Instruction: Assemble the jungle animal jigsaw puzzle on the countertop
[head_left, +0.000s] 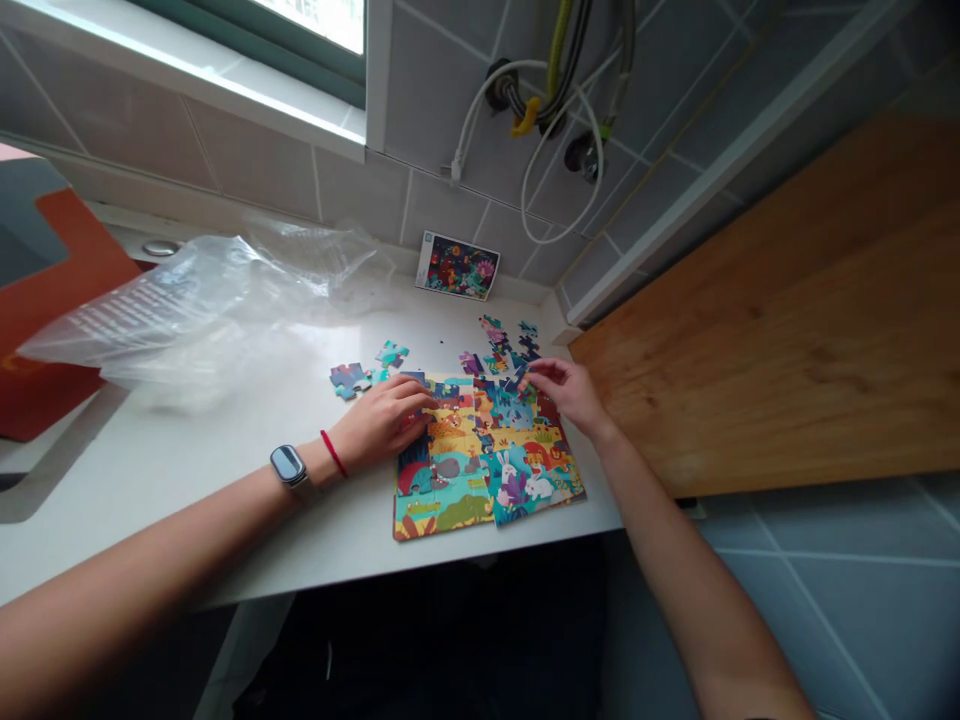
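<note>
A colourful animal jigsaw puzzle lies on the white counter, largely joined up, with white rabbits and a crocodile showing. My left hand rests on its upper left edge, fingers loosely bent and lying on the pieces, holding nothing I can see. At the upper right of the puzzle, my right hand pinches a small puzzle piece between thumb and fingers. Loose pieces lie just beyond the puzzle, close to the right hand. More loose pieces are scattered beyond my left hand.
A small picture card leans against the tiled wall. Crumpled clear plastic covers the counter's back left, beside an orange and grey box. A wooden panel borders the right side. Hoses and a white cable hang above.
</note>
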